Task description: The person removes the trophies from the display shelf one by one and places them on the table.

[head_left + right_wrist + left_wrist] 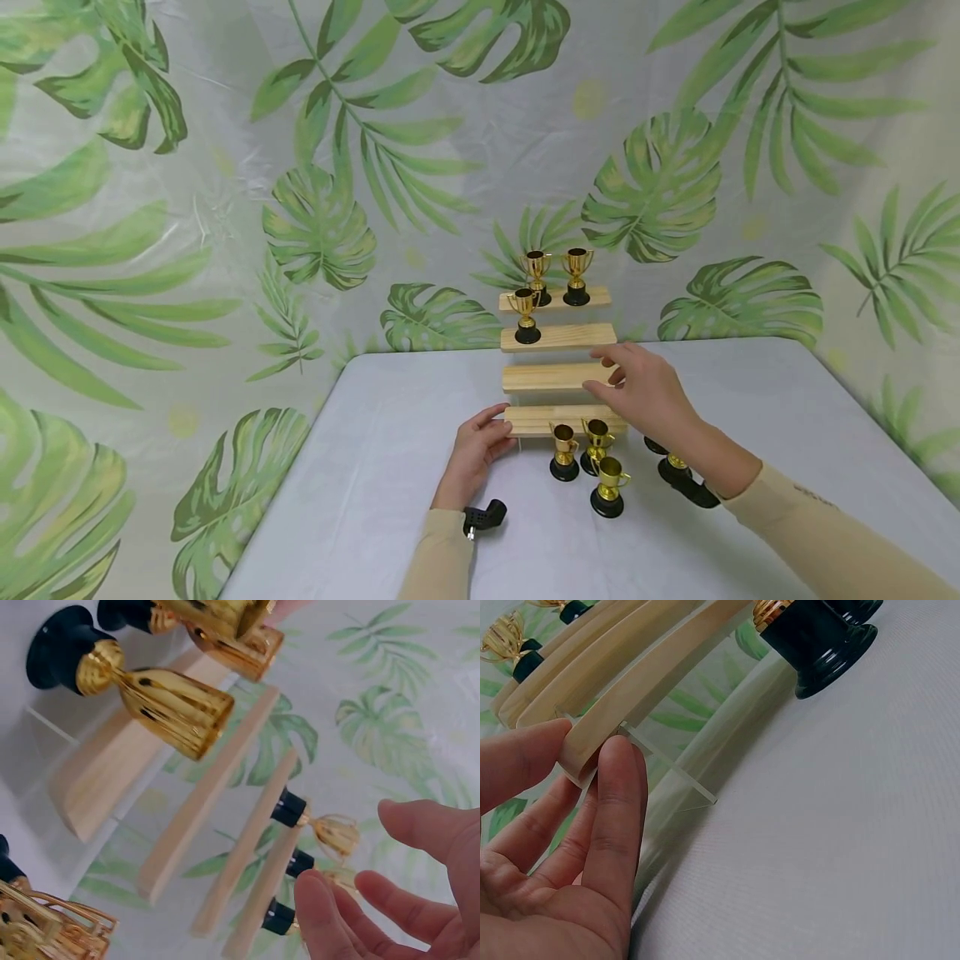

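Shelf (551, 379) runs lengthwise nine to three o'clock; left hand (477, 446) grips its bottom plank (536, 422) at nine; right hand (647, 385) hovers empty, fingers parted, near three; upright trophies (609, 485) stand at six.

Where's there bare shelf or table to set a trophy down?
Bare: the second-highest shelf right of its lone trophy; the third shelf down, the right hand near its right end; tabletop left of the left hand. Crowded: the top shelf, under two trophies, and tabletop before the bottom shelf, where three trophies stand.
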Demonstrator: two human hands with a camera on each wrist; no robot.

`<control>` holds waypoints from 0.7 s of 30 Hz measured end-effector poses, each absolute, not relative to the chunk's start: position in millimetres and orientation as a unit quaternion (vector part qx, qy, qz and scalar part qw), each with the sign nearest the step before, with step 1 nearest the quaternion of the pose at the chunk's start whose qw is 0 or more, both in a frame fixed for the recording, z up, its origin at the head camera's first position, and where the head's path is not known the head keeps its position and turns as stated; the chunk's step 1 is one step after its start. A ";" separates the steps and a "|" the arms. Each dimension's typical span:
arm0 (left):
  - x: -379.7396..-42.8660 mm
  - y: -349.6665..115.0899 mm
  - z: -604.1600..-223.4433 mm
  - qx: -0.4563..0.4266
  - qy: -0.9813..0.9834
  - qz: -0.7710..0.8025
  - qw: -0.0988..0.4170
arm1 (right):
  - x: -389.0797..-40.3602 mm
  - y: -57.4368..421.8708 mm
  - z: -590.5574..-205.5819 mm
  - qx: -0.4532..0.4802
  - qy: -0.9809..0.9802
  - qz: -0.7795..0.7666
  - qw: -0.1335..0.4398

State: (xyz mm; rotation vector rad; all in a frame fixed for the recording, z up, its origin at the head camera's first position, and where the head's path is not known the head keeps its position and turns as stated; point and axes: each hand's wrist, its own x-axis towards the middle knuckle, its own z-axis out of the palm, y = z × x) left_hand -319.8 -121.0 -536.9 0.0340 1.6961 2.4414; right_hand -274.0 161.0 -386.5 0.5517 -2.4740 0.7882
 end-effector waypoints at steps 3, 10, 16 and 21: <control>-319.9 -120.6 -538.0 0.011 0.570 0.818 0.083 | -278.9 160.3 -382.3 0.203 -0.904 0.290 0.240; -319.6 -120.5 -536.4 0.010 0.569 0.818 0.083 | -290.5 157.2 -371.6 0.200 -0.904 0.292 0.241; -319.4 -120.4 -535.9 0.010 0.572 0.816 0.081 | -299.4 153.7 -358.8 0.204 -0.896 0.310 0.244; -318.6 -119.5 -535.6 0.010 0.572 0.816 0.084 | -307.2 150.0 -347.8 0.201 -0.899 0.300 0.249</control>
